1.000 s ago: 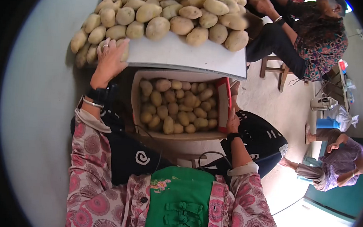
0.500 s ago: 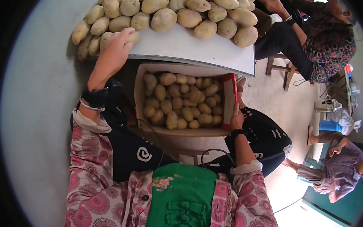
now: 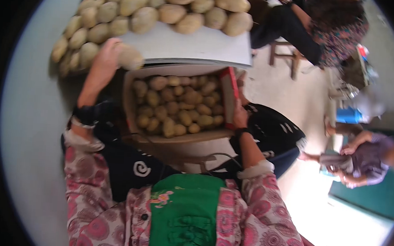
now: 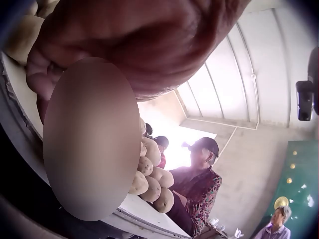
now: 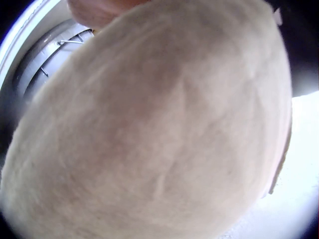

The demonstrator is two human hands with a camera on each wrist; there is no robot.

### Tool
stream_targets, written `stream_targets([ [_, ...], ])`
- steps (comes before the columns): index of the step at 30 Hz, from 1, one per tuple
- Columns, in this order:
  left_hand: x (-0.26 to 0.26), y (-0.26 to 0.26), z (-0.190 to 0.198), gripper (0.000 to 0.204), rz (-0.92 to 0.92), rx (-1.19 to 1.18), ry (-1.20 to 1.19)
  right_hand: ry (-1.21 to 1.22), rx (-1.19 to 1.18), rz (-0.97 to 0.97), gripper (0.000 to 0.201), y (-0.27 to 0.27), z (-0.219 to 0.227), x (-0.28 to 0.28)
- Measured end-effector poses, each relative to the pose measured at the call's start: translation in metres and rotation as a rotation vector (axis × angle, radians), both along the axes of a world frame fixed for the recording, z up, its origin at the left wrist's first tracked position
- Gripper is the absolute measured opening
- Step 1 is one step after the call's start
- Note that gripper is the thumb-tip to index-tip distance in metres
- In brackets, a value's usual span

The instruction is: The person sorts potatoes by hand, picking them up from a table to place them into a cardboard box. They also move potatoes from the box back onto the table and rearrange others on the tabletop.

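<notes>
My left hand [image 3: 103,62] grips a large pale potato [image 3: 130,58] at the table's near edge, just above the corner of a cardboard box [image 3: 127,101]. In the left wrist view, the fingers of that hand curl beside the blurred oval of the potato [image 4: 92,144]. Smaller potatoes [image 3: 180,104] fill the box below. At the box's red-edged right side, my right hand [image 3: 240,115] holds the rim. A pale, creased, rounded shape [image 5: 159,124] takes up most of the right wrist view and hides that hand's fingers.
A heap of large potatoes [image 3: 144,20] covers the back and left of the white table [image 3: 183,44]. One person [image 3: 335,32] sits to the right of the table, and another person [image 3: 364,154] sits farther right near a green board [image 3: 387,195].
My left hand has come off the heap's near left corner with a potato and moved toward the box. The right hand stays at the box's side. The view has shifted.
</notes>
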State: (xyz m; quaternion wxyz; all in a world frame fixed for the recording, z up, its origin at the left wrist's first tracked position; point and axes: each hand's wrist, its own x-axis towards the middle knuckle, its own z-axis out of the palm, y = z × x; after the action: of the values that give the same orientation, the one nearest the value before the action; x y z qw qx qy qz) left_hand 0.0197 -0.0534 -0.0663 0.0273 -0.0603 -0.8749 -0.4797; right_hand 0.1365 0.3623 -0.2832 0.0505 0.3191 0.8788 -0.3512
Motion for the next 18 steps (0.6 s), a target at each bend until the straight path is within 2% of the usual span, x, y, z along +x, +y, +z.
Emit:
stream_targets([
  [2, -0.004, -0.008, -0.007, 0.027, 0.005, 0.064, -0.120, 0.054, 0.050, 0.000, 0.076, 0.000, -0.003, 0.004],
  [4, 0.006, 0.000, 0.008, 0.027, -0.025, 0.190, -0.230, 0.036, 0.099, -0.025, 0.073, -0.002, -0.004, 0.001],
  [7, 0.014, 0.010, 0.020, 0.028, -0.049, 0.019, -0.340, 0.019, 0.069, -0.048, 0.073, -0.004, 0.004, 0.003],
  [9, 0.030, 0.031, 0.026, 0.027, -0.100, -0.053, -0.260, 0.002, 0.031, -0.038, 0.072, -0.006, 0.010, 0.003],
  [14, 0.043, 0.082, 0.012, 0.018, -0.274, -0.072, -0.112, 0.001, 0.011, -0.055, 0.072, -0.007, 0.013, 0.003],
  [15, 0.045, 0.092, 0.013, 0.018, -0.312, -0.077, -0.133, -0.004, 0.007, -0.060, 0.071, -0.007, 0.013, 0.004],
  [17, 0.050, 0.112, 0.006, 0.021, -0.405, -0.079, -0.028, 0.019, -0.023, -0.061, 0.072, -0.008, 0.015, 0.004],
  [18, 0.055, 0.122, 0.007, 0.024, -0.495, -0.064, -0.066, 0.029, -0.043, -0.065, 0.072, -0.007, 0.013, 0.004],
])
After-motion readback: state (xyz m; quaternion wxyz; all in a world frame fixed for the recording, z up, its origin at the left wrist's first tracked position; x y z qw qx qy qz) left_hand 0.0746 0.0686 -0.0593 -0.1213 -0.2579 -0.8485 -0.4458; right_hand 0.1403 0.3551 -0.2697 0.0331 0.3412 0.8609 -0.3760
